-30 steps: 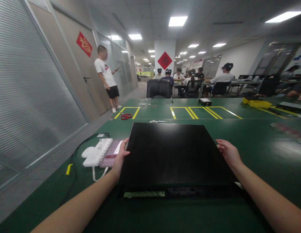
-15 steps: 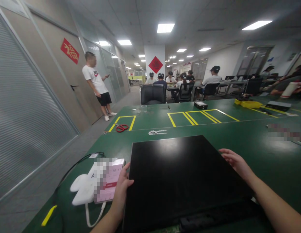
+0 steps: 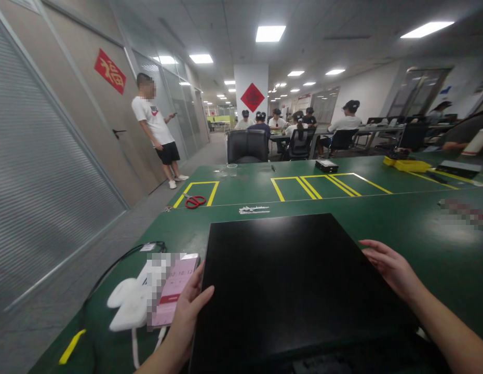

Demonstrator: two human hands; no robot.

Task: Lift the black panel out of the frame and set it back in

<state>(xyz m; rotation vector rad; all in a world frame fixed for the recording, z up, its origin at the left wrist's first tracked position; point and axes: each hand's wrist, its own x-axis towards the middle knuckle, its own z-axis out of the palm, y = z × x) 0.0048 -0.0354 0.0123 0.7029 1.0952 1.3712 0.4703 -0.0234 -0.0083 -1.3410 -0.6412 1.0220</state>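
A large, glossy black flat display panel point(image 3: 296, 280) takes up the front middle of the view, tilted towards me. My left hand point(image 3: 189, 306) is closed on its left edge, thumb on the front face and fingers behind the rim. At the right edge, my right hand point(image 3: 389, 267) has its fingers stretched out and slightly bent towards the panel; whether they touch it I cannot tell. The right thumb is hidden. The panel's lower end is dark and partly cut off by the frame.
Left of the panel lie a phone point(image 3: 175, 293), a white charger point(image 3: 128, 306) and a black cable point(image 3: 120, 267). Red-handled scissors point(image 3: 195, 201) and small white pieces point(image 3: 254, 210) lie beyond it. Yellow tape point(image 3: 299, 189) marks the green table. A person point(image 3: 156, 127) stands by the door.
The panel leans slightly differently: the bright reflection on its face has gone and the green board at its lower edge no longer shows. Both hands stay at its sides. The view has shifted slightly.
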